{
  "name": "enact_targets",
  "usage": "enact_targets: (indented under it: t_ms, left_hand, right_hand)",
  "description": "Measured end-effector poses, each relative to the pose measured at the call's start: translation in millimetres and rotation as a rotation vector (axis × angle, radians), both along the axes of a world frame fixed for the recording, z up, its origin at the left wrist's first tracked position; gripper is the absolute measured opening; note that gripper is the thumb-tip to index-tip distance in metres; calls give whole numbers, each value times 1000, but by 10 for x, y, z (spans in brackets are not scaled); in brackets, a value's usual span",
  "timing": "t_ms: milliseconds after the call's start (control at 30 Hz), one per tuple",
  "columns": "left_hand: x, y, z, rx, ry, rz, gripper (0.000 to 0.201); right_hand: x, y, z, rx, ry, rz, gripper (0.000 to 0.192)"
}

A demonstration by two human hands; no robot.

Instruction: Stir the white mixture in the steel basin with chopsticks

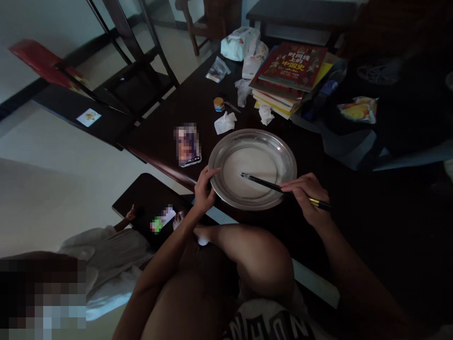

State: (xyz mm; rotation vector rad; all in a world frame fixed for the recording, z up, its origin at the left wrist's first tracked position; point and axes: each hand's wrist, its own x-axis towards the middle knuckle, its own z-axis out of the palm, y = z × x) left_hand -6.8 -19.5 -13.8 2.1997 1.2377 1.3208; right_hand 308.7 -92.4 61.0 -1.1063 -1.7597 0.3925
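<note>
A round, shallow metal dish [288, 163] sits at the table's near edge. A pale whitish layer [247, 165] covers its bottom; I cannot tell whether it is liquid or powder. My left hand [205, 189] grips the left rim, one finger reaching over the edge. In my right hand [309, 196], at the dish's right side, is a slim black pen [264, 182] with a gold band near its back end. The pen slants left over the dish, its tip above or touching the pale layer; which one is unclear.
Left of the dish lies a phone [188, 146]. Crumpled tissues [225, 123], a small gold-lidded jar [219, 104] and stacked books [290, 66] stand behind it. A snack packet [359, 110] is farther right. Another person [106, 250] is at lower left, near a lit phone [163, 219] on a bench.
</note>
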Motion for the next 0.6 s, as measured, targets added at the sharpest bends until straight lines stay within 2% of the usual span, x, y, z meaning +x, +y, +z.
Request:
enact_targets:
  t_ms: [200,400,500,600]
  left_hand:
    - [3,0,8,32,-21,-11,35]
    - [12,-1,28,58,-41,-45,36]
    - [14,1,22,51,-30,-21,36]
    - [9,3,10,25,-2,-1,39]
  right_hand:
    - [-3,4,1,8,-26,54,23]
    - [-2,-1,12,9,12,8,27]
    - [-6,0,24,2,-28,41,23]
    - [4,0,18,14,-12,5,25]
